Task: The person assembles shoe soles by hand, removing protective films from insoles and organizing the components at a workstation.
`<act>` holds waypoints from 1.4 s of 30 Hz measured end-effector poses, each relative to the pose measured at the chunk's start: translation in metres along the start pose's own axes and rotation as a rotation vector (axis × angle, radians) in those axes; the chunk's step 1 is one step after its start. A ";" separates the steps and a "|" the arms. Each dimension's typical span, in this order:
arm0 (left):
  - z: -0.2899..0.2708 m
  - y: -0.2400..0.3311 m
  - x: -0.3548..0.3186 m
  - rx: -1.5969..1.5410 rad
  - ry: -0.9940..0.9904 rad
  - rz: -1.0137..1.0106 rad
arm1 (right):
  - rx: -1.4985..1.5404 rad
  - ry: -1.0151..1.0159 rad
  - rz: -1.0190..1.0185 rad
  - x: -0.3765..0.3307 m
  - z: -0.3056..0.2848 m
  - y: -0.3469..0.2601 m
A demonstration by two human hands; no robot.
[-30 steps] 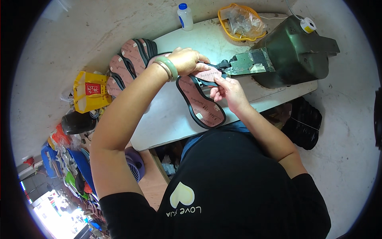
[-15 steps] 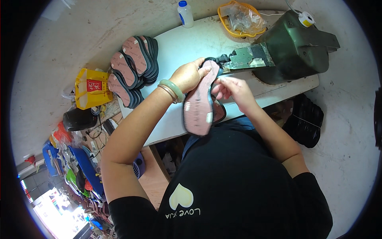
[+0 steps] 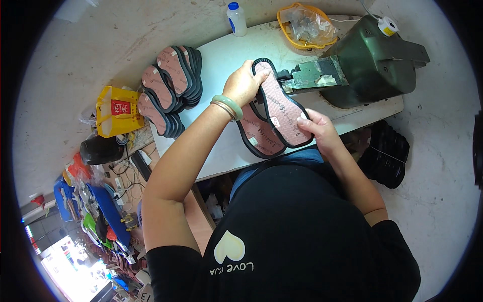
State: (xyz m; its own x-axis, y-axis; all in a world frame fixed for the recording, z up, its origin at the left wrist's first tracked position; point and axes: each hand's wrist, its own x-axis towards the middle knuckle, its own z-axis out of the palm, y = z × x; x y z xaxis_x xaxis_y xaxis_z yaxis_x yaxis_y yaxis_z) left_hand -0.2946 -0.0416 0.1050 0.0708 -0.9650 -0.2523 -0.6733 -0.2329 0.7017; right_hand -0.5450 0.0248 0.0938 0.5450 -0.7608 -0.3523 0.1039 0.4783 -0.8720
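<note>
Insole [image 3: 280, 103] held between both hands above the white table [image 3: 221, 55], pink face up, running diagonally from upper left to lower right. Left hand [image 3: 245, 83] grips the far, narrower end, fingers curled over the black rim and thumb on the edge. Right hand [image 3: 317, 128] grips the near, wider end, fingertips pressed on the pink surface by the rim. Far end sits just beside the metal arm of the green machine [image 3: 372, 55]; whether it touches the arm, cannot tell. A second insole [image 3: 259, 136] lies flat on the table directly under the held one, partly covered by it.

Against half a second ago: the held piece then hung more upright in front of the body, its near end dropped toward the lap; now it lies flatter and stretched out over the table, the hands farther apart along its length. A full second ago both hands were bunched close at the machine arm with the sole flat on the table.

Look of the piece: long foot-shaped oval, dull pink face with a fine dotted texture and faint rows of print, a small pale label near the middle, thick black raised border all round.

Nearby: a fanned stack of like insoles [image 3: 171, 85] at the table's left end, a white bottle [image 3: 236, 19], a yellow basket [image 3: 306, 25].
</note>
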 end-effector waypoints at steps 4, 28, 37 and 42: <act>0.003 -0.013 0.015 0.032 0.101 0.067 | -0.003 0.040 -0.018 0.008 -0.002 0.003; 0.033 -0.117 -0.110 -1.120 0.332 -0.363 | -1.098 -0.140 -0.787 0.038 0.074 0.061; 0.020 -0.050 -0.144 -1.247 -0.181 -0.170 | -0.229 -0.272 0.132 0.033 0.073 0.003; 0.041 -0.032 -0.129 -1.255 -0.023 -0.167 | -0.871 0.130 -0.368 0.022 0.079 0.024</act>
State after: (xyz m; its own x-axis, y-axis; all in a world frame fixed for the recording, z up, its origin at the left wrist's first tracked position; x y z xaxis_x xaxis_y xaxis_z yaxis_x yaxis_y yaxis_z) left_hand -0.3123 0.0953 0.0880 0.0658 -0.9137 -0.4010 0.5025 -0.3169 0.8044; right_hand -0.4647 0.0539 0.0915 0.4992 -0.8665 0.0053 -0.4345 -0.2556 -0.8636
